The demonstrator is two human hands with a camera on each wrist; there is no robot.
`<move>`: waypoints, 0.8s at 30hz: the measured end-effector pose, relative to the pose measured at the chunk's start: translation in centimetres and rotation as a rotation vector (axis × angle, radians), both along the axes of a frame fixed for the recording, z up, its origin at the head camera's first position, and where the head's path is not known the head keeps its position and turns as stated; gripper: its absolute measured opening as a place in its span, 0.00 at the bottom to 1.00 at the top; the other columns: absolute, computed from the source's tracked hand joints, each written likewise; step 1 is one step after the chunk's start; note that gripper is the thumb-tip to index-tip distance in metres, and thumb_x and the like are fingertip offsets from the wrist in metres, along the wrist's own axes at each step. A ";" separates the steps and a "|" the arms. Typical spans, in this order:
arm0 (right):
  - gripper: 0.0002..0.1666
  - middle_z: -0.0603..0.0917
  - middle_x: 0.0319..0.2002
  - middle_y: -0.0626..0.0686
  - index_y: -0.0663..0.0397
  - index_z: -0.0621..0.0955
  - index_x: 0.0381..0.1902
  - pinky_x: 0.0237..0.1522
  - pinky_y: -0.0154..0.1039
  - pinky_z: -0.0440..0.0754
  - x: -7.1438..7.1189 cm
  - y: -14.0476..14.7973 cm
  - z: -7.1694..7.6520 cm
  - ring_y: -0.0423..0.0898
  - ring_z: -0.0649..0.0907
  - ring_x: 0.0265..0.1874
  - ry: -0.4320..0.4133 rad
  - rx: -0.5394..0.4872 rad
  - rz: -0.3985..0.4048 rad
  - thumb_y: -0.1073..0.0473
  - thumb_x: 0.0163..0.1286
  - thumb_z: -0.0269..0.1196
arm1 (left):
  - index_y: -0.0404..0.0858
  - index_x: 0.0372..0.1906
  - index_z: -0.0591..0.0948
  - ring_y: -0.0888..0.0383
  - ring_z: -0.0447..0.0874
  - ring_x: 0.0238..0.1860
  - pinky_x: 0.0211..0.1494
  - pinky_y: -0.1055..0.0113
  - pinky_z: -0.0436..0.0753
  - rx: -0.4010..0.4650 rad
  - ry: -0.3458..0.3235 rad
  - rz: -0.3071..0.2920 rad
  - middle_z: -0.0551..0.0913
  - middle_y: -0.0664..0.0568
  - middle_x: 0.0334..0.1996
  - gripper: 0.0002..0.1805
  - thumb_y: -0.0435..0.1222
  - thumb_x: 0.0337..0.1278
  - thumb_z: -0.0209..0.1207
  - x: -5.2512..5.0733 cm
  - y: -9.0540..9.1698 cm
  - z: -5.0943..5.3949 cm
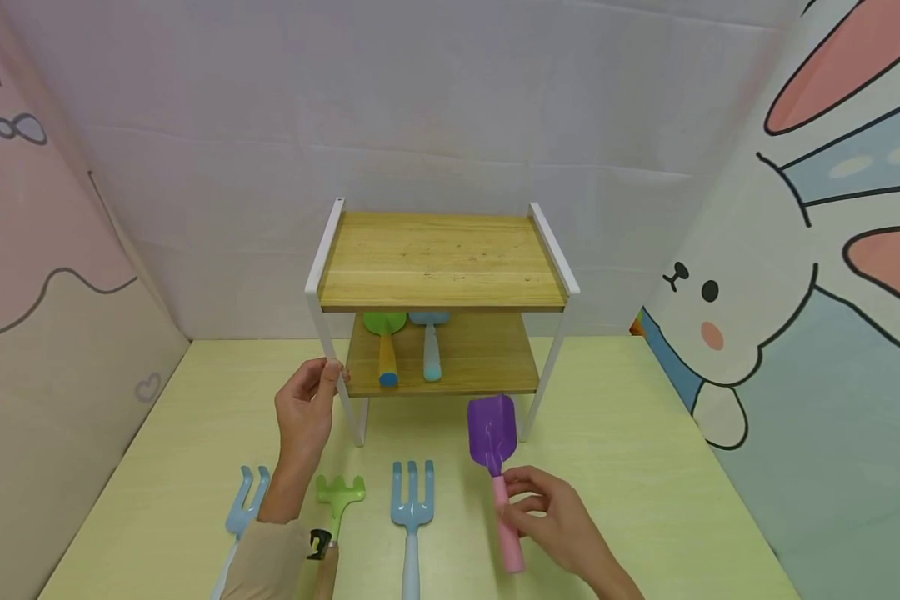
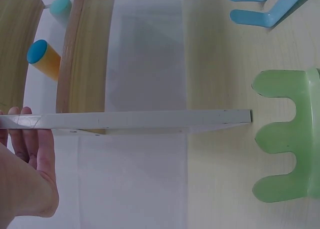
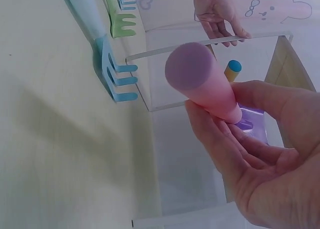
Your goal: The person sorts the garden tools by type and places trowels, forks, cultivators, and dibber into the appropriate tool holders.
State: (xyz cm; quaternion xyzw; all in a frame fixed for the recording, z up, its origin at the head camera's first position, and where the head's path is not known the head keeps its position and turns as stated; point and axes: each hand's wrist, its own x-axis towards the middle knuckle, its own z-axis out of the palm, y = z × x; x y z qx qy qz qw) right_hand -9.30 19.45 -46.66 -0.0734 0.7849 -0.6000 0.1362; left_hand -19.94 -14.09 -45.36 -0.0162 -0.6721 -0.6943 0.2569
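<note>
My right hand (image 1: 558, 517) pinches the pink handle (image 1: 510, 537) of a toy shovel with a purple blade (image 1: 492, 429). The blade points toward the rack, in front of its lower shelf. In the right wrist view the handle's end (image 3: 189, 66) faces the camera, between thumb and fingers. At the left, my left hand (image 1: 307, 408) grips the white front leg (image 2: 150, 119) of a two-tier wooden rack (image 1: 442, 258). On the lower shelf lie a green tool with an orange handle (image 1: 387, 358) and a light-blue tool (image 1: 431, 350); their heads are partly hidden under the top board.
On the table in front lie a blue fork (image 1: 412, 508), a small green rake (image 1: 339, 496) with a wooden handle, and another blue fork (image 1: 243, 508) partly behind my left forearm. Cartoon-printed cloth (image 1: 750, 333) hangs at both sides, and a white cloth (image 1: 435, 108) covers the back.
</note>
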 end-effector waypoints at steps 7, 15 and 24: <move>0.23 0.85 0.48 0.63 0.69 0.79 0.58 0.37 0.38 0.87 -0.6 -0.1 0.3 0.47 0.89 0.38 0.036 -0.009 -0.012 0.65 0.67 0.70 | 0.25 0.41 0.84 0.60 0.86 0.35 0.45 0.70 0.83 -0.002 -0.005 -0.003 0.86 0.53 0.30 0.10 0.31 0.74 0.59 0.0 0.0 -0.1; 0.24 0.85 0.48 0.67 0.72 0.77 0.59 0.37 0.42 0.89 -1.5 -0.4 0.8 0.47 0.89 0.38 0.090 -0.065 -0.021 0.68 0.69 0.68 | 0.24 0.41 0.84 0.61 0.86 0.34 0.44 0.72 0.83 0.009 0.005 -0.005 0.87 0.53 0.30 0.10 0.31 0.74 0.58 0.0 0.0 -0.1; 0.23 0.85 0.49 0.67 0.70 0.78 0.60 0.38 0.43 0.89 -2.6 -0.8 1.3 0.48 0.90 0.39 0.103 -0.066 -0.081 0.68 0.68 0.68 | 0.24 0.42 0.84 0.61 0.86 0.35 0.45 0.73 0.83 0.012 0.008 -0.006 0.87 0.52 0.30 0.10 0.30 0.74 0.59 0.0 0.0 -0.1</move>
